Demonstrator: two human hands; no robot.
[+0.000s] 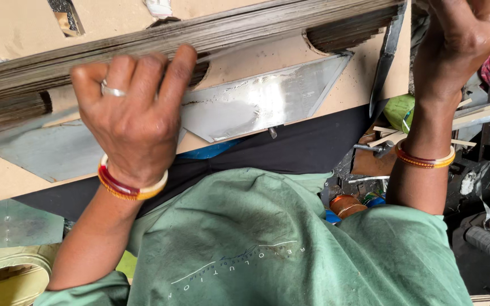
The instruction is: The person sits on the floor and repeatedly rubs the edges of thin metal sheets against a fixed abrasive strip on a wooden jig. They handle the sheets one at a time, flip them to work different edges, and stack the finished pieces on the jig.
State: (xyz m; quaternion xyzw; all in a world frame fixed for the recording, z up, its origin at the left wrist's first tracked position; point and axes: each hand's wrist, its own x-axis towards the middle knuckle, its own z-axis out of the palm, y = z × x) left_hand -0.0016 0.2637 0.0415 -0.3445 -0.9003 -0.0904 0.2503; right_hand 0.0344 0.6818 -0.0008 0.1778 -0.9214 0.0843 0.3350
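Head view: both hands [134, 122] [463, 39] clamped on a cardboard stack [211, 31] over a cluttered workbench [7, 175].

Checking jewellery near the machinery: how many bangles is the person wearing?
2 bangle sets show: one on the left wrist, below the left hand resting on the stacked sheets; one on the right wrist, below the right hand. Each may hold several bands.

Right hand [463, 34] fingertips are chopped off by the top edge, so its grip can't be made out. Left hand [134, 116] fingertips are hidden behind the stack of sheets [199, 34], which gets cropped at both sides.
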